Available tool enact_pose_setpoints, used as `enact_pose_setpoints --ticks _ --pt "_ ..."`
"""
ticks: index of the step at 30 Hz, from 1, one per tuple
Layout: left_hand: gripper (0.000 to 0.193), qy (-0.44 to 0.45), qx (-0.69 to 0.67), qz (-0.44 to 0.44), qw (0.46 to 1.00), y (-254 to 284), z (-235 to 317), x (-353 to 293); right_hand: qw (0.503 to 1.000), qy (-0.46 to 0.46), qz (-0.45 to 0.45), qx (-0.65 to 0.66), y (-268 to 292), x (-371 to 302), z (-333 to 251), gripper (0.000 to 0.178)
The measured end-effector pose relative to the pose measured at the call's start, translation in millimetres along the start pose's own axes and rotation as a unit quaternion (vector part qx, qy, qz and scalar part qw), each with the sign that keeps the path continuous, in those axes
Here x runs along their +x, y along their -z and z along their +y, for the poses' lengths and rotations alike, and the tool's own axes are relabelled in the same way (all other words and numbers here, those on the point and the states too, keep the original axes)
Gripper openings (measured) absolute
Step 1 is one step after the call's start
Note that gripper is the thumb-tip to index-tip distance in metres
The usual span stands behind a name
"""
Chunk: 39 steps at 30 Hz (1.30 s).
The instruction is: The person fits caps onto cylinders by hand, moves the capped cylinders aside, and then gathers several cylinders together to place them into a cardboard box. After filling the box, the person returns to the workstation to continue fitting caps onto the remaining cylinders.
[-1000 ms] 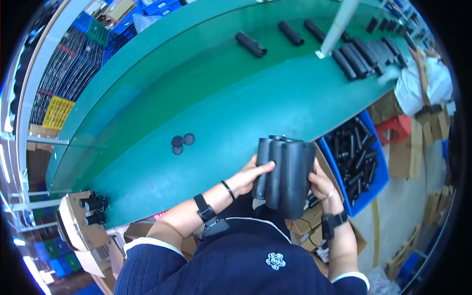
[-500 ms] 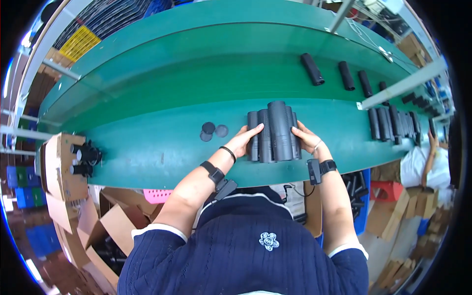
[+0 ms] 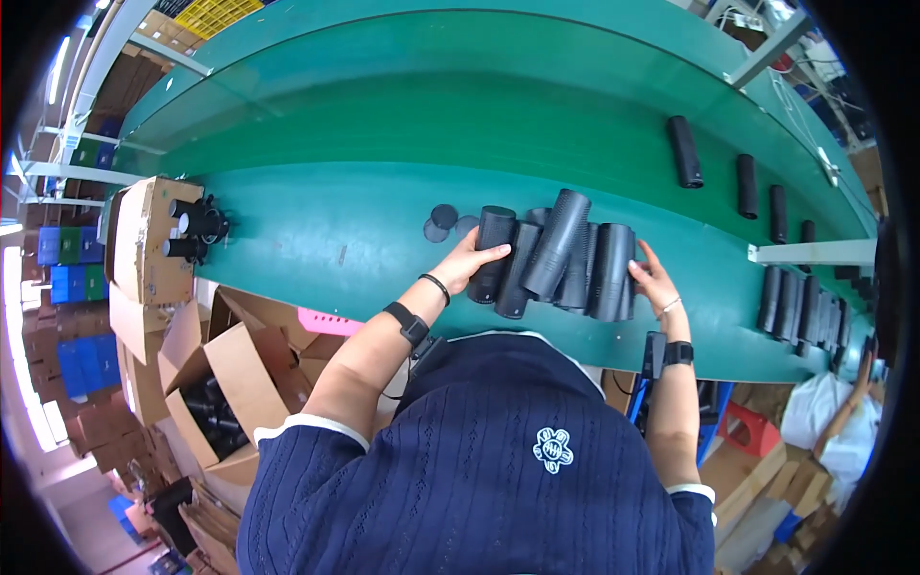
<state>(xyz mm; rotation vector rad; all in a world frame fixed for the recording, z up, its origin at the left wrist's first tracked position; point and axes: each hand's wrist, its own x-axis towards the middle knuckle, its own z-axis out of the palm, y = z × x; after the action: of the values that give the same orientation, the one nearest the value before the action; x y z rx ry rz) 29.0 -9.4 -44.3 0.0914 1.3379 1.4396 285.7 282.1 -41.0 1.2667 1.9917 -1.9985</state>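
While both hands are down at the bench, I've got a loose cluster of black tubes [image 3: 609,273] lying side by side on the green surface [image 3: 287,249], right of its middle and close to the near edge; one slanted tube [image 3: 559,244] overlaps its neighbours, far end leaning right; left hand [image 3: 466,261] is closed on the leftmost tube [image 3: 494,247], thumb across its front, other fingers mostly hidden, so can't tell how firm; right hand [image 3: 655,280] is open at the cluster's right end, thumb against the last tube, fingers loosely spread.

Just left of the cluster, toward the surface's far edge, I see thin dark discs [image 3: 442,217], some overlapping; at the left end a cardboard box [image 3: 161,254] holding black cylindrical parts [image 3: 196,226]; at the right end a row of more black tubes [image 3: 788,305], near a metal post [image 3: 800,252]; past the far edge, a darker green strip [image 3: 383,105] with spaced single tubes [image 3: 685,151].

Below the near edge: pink perforated plastic [image 3: 331,322]; left of it an open carton [image 3: 244,388] with black parts inside; a red stool [image 3: 752,428] out right, co-worker's white clothing [image 3: 815,412] beyond.
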Motion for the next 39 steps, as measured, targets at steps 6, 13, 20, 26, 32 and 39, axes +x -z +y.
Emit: enact_pose_setpoints --ticks 6,13,20,26,32,39 --pt "0.079 -0.01 0.063 -0.11 0.992 26 13 -16 0.92 0.139 0.235 -0.281 -2 28 14 0.053" --pt "0.086 -0.086 0.03 -0.126 0.988 54 19 -34 0.837 0.405 0.126 -0.346 -146 11 -118 0.042" --pt "0.081 -0.098 0.045 -0.11 0.988 86 24 -56 0.854 0.172 -0.007 -0.491 -241 40 -117 0.064" --pt "0.077 -0.133 -0.068 -0.043 0.988 107 14 -65 0.903 0.295 0.01 -0.313 -260 43 -112 0.036" --pt "0.065 -0.141 -0.03 -0.127 0.981 103 31 -74 0.969 0.038 -0.224 0.1 -293 10 -132 0.033" --pt "0.047 -0.078 -0.1 -0.087 0.988 92 35 -74 0.976 0.006 -0.175 0.128 -306 -4 -133 0.035"
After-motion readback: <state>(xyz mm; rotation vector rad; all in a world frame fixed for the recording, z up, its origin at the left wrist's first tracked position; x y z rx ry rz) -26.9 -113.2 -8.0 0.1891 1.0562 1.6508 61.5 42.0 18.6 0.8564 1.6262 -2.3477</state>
